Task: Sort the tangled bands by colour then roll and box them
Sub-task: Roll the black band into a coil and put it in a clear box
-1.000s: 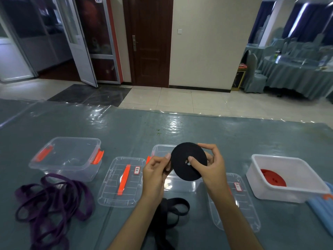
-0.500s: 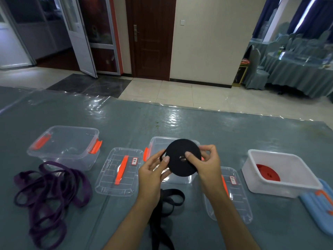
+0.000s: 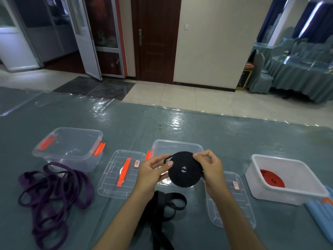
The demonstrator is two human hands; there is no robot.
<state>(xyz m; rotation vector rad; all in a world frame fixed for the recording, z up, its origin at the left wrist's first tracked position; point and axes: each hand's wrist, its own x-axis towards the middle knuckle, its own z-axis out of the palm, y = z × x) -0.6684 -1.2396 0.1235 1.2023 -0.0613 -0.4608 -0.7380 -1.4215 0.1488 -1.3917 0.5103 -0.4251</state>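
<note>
Both forearms reached in from the lower edge, the hands meeting above the middle clear box (image 3: 177, 147). The left hand (image 3: 153, 171) pinched the near-left edge of a black band roll (image 3: 183, 171), thumb laid across its face; the right hand (image 3: 210, 167) clasped the far-right rim between curled fingers and thumb. The roll, a flat, tightly wound disc of matte webbing with a small hole at its centre, was held tilted toward the camera, between the two grips and in front of the box. A loose tail of the black band (image 3: 162, 208) lay looped on the table (image 3: 198, 127) beneath the wrists. To the left, a tangle of purple bands (image 3: 52, 193) sprawled beside another clear box (image 3: 70, 147) with orange latches. Two transparent ribbed lids (image 3: 120, 175) lay flat on the glossy teal covering. At right, a white opaque box (image 3: 281, 179) held a red roll (image 3: 272, 180).
</note>
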